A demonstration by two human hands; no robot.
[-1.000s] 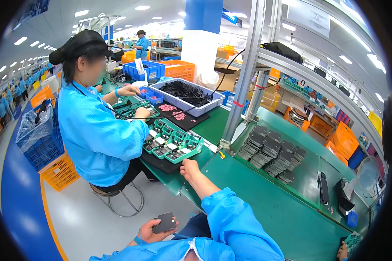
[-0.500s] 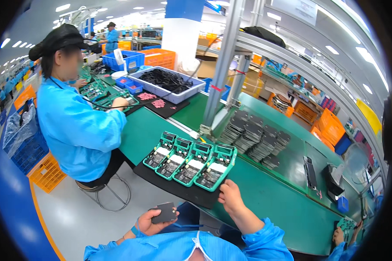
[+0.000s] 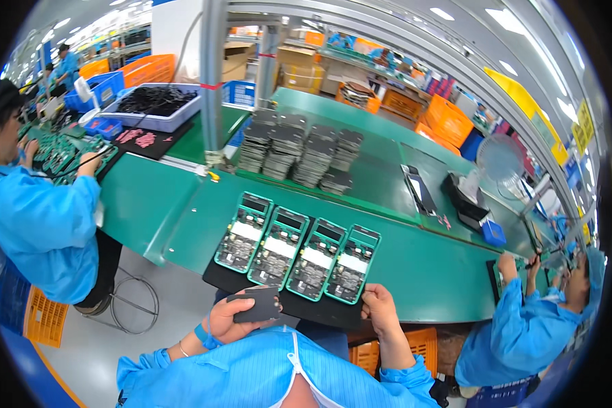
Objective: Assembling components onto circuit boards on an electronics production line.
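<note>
In my left hand (image 3: 228, 318) is a dark grey flat plate (image 3: 260, 306), held level between thumb and fingers at the mat's near edge. Whether it is one plate or more is unclear. My right hand (image 3: 382, 309) is closed at the right edge of a black mat (image 3: 323, 311), just below the rightmost green device housing (image 3: 353, 265). What its fingertips pinch, if anything, is hidden. Several such housings stand side by side on the mat, each with a dark window at the top, a white band and a dark circuit board inside.
Stacks of dark flat plates (image 3: 292, 146) stand beyond the housings on the green bench (image 3: 183, 224). A metal post (image 3: 214, 81) rises left of them. A co-worker (image 3: 41, 217) works at left, another (image 3: 517, 326) at right. A black bin (image 3: 464, 197) sits at far right.
My view has swung to the right, so the left co-worker sits nearer the rim and the right one shows more. The plate in my left hand has come up to the mat's near edge.
</note>
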